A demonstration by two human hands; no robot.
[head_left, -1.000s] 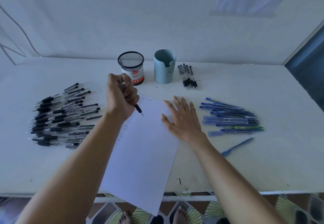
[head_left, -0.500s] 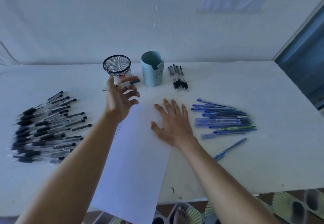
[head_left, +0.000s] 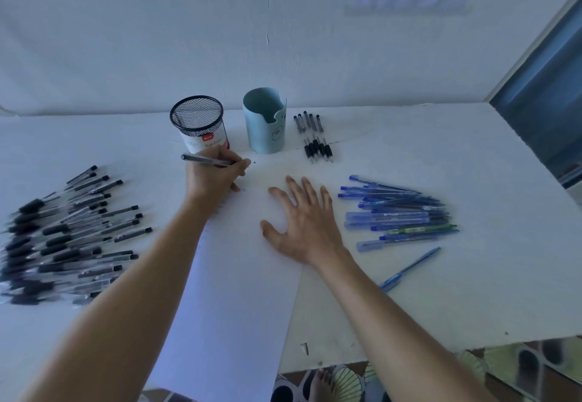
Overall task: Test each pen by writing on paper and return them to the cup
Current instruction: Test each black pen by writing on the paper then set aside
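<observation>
The table (head_left: 472,291) is taken up at its middle by the paper (head_left: 239,301), which is pinned flat under the right hand (head_left: 302,228), fingers straight and splayed. The left hand (head_left: 214,179), just before the mesh cup (head_left: 198,124), is closed round a black pen (head_left: 204,159), its tip at the sheet's far edge. A writing test is judged in hand; next, a short stroke is called for, then a drop into the cup.
</observation>
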